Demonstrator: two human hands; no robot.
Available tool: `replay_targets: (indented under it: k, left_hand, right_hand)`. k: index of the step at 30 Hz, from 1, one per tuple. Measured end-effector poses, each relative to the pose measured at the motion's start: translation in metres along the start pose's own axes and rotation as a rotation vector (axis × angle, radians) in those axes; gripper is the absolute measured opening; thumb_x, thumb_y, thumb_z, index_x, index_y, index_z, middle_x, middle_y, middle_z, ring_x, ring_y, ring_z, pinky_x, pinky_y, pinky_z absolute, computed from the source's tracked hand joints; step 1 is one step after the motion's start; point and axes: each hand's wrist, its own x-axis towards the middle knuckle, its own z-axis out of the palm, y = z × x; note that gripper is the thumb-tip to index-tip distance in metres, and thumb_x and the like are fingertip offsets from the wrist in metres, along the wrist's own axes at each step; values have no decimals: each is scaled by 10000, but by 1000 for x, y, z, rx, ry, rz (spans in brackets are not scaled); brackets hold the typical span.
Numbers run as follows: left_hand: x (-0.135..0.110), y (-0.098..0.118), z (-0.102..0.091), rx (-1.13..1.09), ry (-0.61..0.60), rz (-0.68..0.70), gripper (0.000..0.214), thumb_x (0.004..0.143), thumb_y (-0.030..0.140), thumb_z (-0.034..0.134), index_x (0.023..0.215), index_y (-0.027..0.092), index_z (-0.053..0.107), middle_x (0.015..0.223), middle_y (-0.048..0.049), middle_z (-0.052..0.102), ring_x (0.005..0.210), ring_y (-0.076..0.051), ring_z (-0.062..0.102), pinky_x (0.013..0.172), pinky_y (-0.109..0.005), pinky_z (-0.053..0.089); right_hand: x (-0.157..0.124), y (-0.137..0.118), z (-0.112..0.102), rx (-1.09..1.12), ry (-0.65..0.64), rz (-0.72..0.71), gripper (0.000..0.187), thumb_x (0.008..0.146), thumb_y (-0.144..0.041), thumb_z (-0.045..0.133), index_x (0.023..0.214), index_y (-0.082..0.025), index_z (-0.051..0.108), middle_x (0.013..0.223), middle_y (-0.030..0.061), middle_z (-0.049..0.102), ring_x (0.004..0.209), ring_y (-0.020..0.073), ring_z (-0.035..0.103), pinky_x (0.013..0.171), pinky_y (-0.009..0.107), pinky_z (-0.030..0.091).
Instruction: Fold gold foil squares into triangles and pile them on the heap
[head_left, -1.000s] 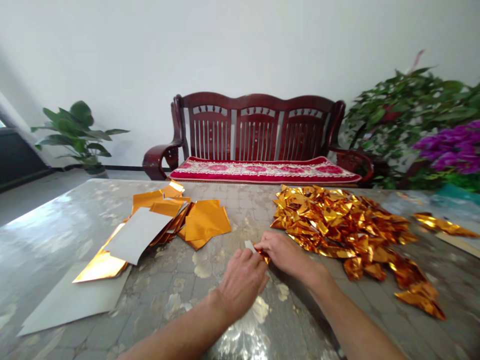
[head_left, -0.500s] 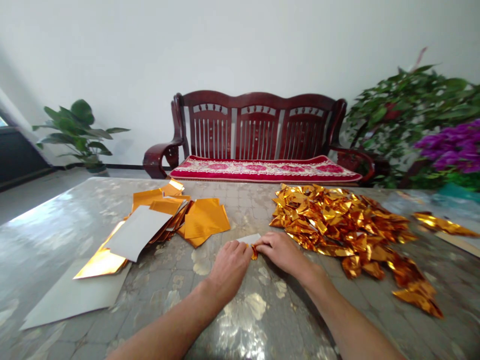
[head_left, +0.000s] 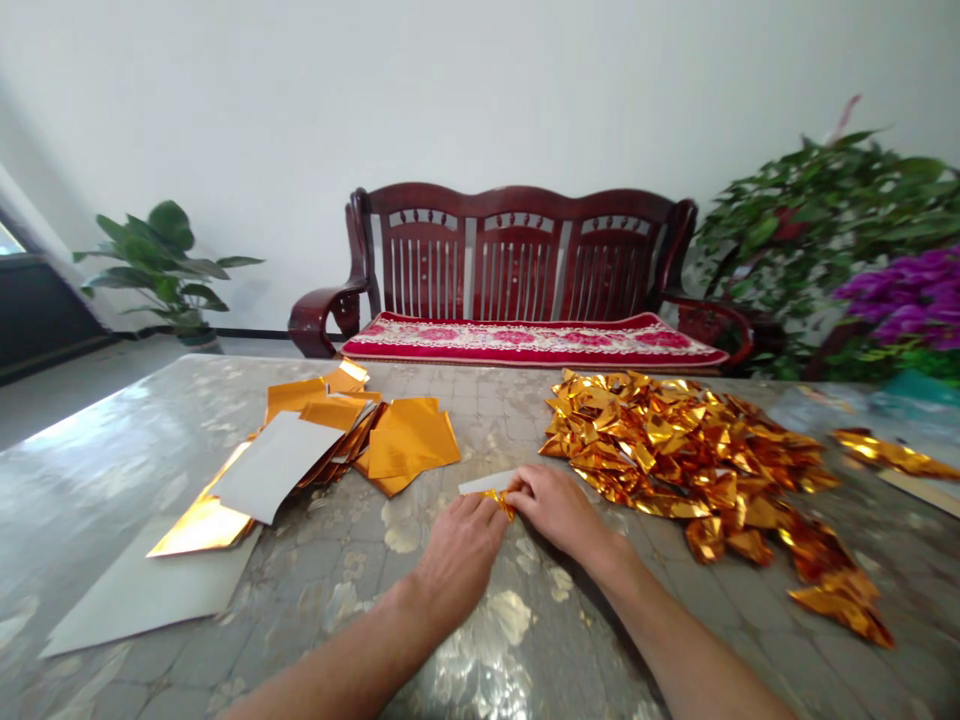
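Observation:
Between my hands, low over the middle of the table, is a sheet of gold foil paper (head_left: 489,483), its pale back showing and its near edge turned up in gold. My left hand (head_left: 466,540) has its fingers bent over the near left part of the sheet. The thumb and fingers of my right hand (head_left: 553,505) pinch its right end. A heap of folded gold foil pieces (head_left: 667,440) lies to the right of my right hand. Flat gold sheets (head_left: 412,440) are spread left of my hands, with a pale-side-up sheet (head_left: 279,465) on top.
A large pale board (head_left: 150,595) lies under the sheets on the patterned table (head_left: 337,650). At the right edge are clear plastic (head_left: 814,405) and a separate gold piece (head_left: 896,455). Beyond stand a wooden bench (head_left: 517,250) and a potted plant (head_left: 161,260).
More of the sheet's pale back and gold turned edge shows between my hands. My left hand has shifted slightly nearer to me; my right hand stays at the sheet's right end.

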Motion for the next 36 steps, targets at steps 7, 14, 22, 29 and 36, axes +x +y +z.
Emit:
replay_targets:
  k: [7, 14, 22, 29, 36]
  left_hand:
    - [0, 2, 2, -20, 51, -16, 320, 930, 101, 448, 1228, 182, 533, 1191, -78, 615, 1090, -230, 549, 938, -372, 474]
    - [0, 6, -1, 77, 31, -3, 308, 904, 139, 507, 1206, 187, 542, 1186, -80, 606, 1045, -248, 559, 871, -391, 500]
    - [4, 1, 1, 131, -12, -8, 185, 899, 119, 501, 1060, 179, 569, 1116, -90, 617, 981, -255, 560, 799, -391, 495]
    - [4, 4, 0, 135, -30, -27, 158, 883, 114, 516, 1016, 190, 555, 1063, -82, 617, 971, -268, 555, 772, -394, 488]
    - [5, 4, -1, 135, -33, -33, 202, 889, 106, 499, 1067, 188, 549, 1068, -91, 614, 974, -245, 557, 778, -364, 480]
  right_hand:
    - [-1, -2, 1, -22, 1, 32, 109, 885, -276, 589, 837, -207, 659, 887, 34, 715, 789, 160, 625, 670, 247, 370]
    - [5, 10, -1, 86, 0, 53, 269, 915, -287, 486, 789, -198, 707, 803, 39, 734, 766, 168, 647, 662, 250, 391]
    - [2, 36, 6, 314, 249, 77, 199, 840, -231, 542, 853, -191, 736, 874, 52, 742, 831, 193, 669, 791, 291, 476]
    - [-2, 29, 5, 204, 179, -51, 162, 854, -210, 601, 843, -230, 761, 863, 29, 695, 829, 167, 640, 742, 261, 469]
    - [-8, 28, 6, 56, 152, -192, 272, 900, -149, 540, 959, -277, 771, 920, 15, 690, 856, 144, 631, 751, 243, 446]
